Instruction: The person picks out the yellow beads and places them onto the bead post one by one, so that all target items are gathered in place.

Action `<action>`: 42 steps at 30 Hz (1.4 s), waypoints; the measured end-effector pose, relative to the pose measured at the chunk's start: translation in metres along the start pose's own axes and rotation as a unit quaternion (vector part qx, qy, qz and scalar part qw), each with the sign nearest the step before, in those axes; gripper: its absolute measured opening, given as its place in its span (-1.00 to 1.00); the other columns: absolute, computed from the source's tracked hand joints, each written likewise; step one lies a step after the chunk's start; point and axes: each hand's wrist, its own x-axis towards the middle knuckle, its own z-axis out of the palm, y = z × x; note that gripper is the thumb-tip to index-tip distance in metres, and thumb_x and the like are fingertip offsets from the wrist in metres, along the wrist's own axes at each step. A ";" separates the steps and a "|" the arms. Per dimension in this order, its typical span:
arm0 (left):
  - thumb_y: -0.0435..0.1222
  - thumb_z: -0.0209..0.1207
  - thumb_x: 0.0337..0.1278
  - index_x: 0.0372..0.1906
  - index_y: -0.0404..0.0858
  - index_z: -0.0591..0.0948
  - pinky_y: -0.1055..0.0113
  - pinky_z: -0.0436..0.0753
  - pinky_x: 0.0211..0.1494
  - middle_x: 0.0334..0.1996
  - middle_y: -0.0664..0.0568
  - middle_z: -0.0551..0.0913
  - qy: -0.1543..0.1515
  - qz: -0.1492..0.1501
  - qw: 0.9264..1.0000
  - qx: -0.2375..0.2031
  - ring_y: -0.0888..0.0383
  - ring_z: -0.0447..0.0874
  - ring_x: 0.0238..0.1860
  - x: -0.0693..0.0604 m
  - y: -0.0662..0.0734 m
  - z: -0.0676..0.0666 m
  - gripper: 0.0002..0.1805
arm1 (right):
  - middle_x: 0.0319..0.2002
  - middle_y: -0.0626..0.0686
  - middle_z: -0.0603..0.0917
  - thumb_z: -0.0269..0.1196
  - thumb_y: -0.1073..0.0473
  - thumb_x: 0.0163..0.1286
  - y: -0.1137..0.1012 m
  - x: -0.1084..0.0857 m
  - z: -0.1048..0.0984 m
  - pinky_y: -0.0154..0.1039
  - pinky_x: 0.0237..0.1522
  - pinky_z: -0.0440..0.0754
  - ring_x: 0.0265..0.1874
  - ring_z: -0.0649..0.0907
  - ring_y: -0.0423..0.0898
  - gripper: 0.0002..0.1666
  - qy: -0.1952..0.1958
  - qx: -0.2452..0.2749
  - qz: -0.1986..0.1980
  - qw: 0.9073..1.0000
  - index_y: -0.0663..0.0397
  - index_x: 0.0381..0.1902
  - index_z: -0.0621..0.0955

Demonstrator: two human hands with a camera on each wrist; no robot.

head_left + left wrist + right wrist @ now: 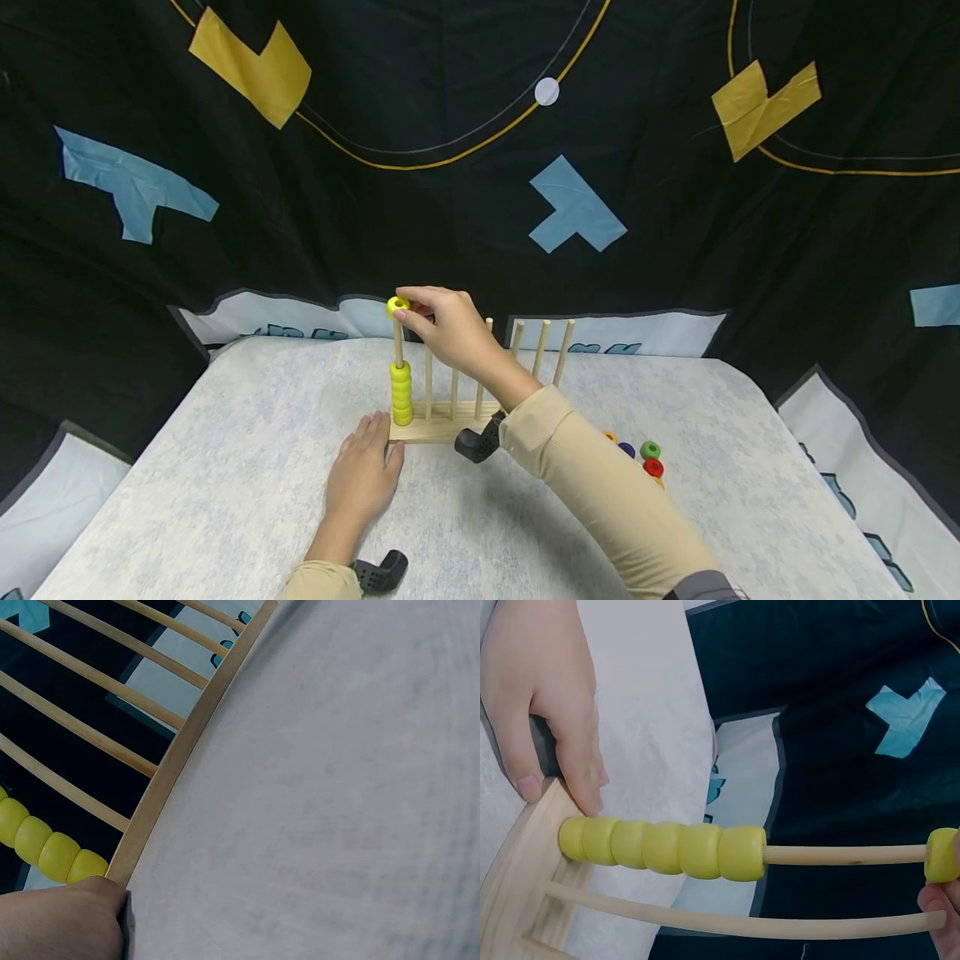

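Observation:
My right hand (450, 327) pinches a yellow bead (397, 307) between thumb and fingers, at the top of the leftmost peg. In the right wrist view, that held bead (943, 855) meets the peg's tip. Lower on this peg sits a stack of several yellow beads (401, 393), resting on the wooden base (431, 431) of the bead rack. My left hand (366, 467) holds the left end of that base, thumb on one side and fingers on the other. The right wrist view shows this left hand (547, 682) beside the lowest bead.
Several bare pegs (542, 346) stand along the rack to the right. Loose beads, among them a green one (650, 450) and a red one (653, 467), lie right of my right forearm on the pale tabletop (247, 467). A black cloth (450, 225) hangs behind.

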 end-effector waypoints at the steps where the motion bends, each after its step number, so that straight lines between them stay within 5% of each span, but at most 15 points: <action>1: -0.07 -0.01 0.46 0.47 -0.42 0.25 -0.09 0.11 0.59 0.49 -0.25 0.26 0.000 0.000 1.000 0.000 -0.20 0.12 0.55 0.000 0.000 0.000 -0.32 | 0.08 0.01 0.72 0.29 0.11 0.41 0.000 0.000 0.000 -0.53 -0.07 0.66 -0.04 0.71 -0.17 -0.53 -0.002 0.000 -0.001 1.000 0.07 0.24 0.59; 10: -0.07 -0.01 0.46 0.47 -0.42 0.25 -0.11 0.12 0.59 0.49 -0.25 0.25 0.000 0.002 1.000 0.000 -0.21 0.11 0.55 0.001 0.000 0.001 -0.32 | 0.10 0.03 0.72 0.28 0.14 0.42 0.002 -0.001 0.000 -0.49 -0.02 0.67 -0.03 0.71 -0.13 -0.57 -0.002 -0.004 -0.017 1.000 0.10 0.21 0.61; 20: -0.08 0.00 0.46 0.46 -0.43 0.25 -0.09 0.11 0.59 0.48 -0.26 0.26 0.004 0.008 1.000 0.000 -0.22 0.12 0.54 0.002 0.001 0.001 -0.32 | 0.02 0.04 0.74 0.33 0.17 0.37 0.006 -0.012 -0.005 -0.42 -0.02 0.69 -0.03 0.71 -0.13 -0.58 0.052 -0.002 -0.066 0.996 0.11 0.16 0.65; 25: -0.08 0.00 0.46 0.46 -0.42 0.26 -0.09 0.11 0.59 0.48 -0.26 0.27 0.005 0.006 1.000 -0.002 -0.22 0.13 0.54 0.003 0.002 0.000 -0.32 | 0.07 0.06 0.73 0.32 0.18 0.38 0.007 -0.028 -0.006 -0.24 0.05 0.71 -0.01 0.71 -0.09 -0.58 0.052 0.003 -0.089 0.995 0.15 0.16 0.64; 42: -0.08 0.01 0.45 0.48 -0.42 0.24 -0.08 0.08 0.60 0.49 -0.26 0.25 -0.001 -0.003 1.000 -0.001 -0.21 0.10 0.55 0.002 0.001 0.000 -0.31 | 0.08 0.00 0.74 0.35 0.14 0.35 0.016 -0.102 0.006 -0.34 0.11 0.67 0.06 0.71 -0.15 -0.58 0.024 0.015 -0.078 0.997 0.12 0.14 0.66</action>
